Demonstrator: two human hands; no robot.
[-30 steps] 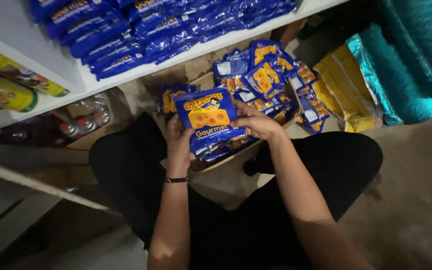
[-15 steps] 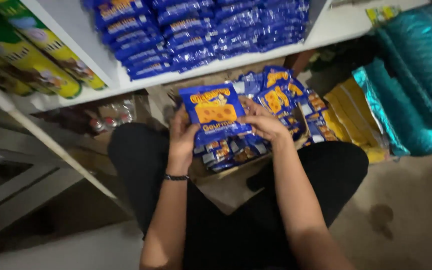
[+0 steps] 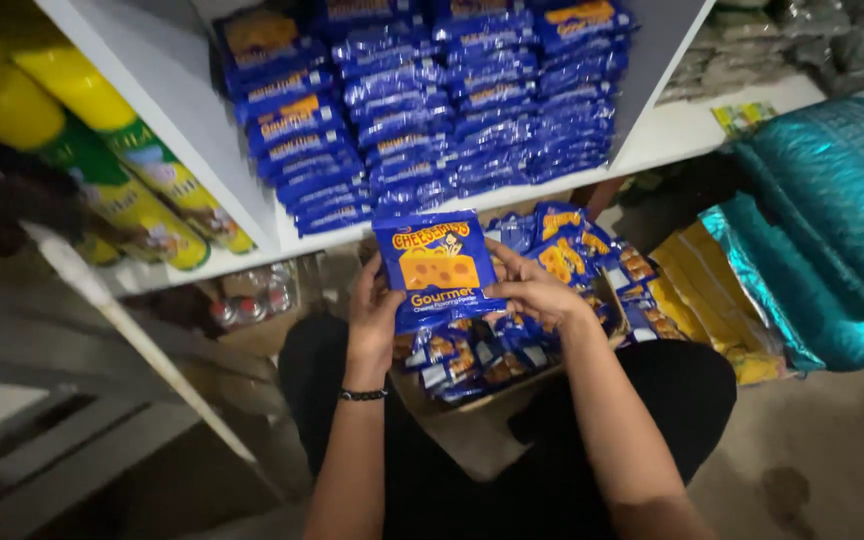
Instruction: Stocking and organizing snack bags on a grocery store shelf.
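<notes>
A white shelf [image 3: 652, 135] carries rows of blue packets [image 3: 432, 110]; below it a cardboard box [image 3: 482, 385] holds more. Between them, the left hand [image 3: 374, 318] and right hand [image 3: 532, 292] each grasp a side edge of a stack of blue snack packets [image 3: 437, 268], which looks light, crinkly and slippery, best pinched by its edges.

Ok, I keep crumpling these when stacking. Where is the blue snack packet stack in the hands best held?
Probably by its two side edges, as here: the left hand clasps the left edge and the right hand the right edge of the blue snack packet stack. The packets are flat and face up, so side pressure likely keeps them aligned.
</notes>
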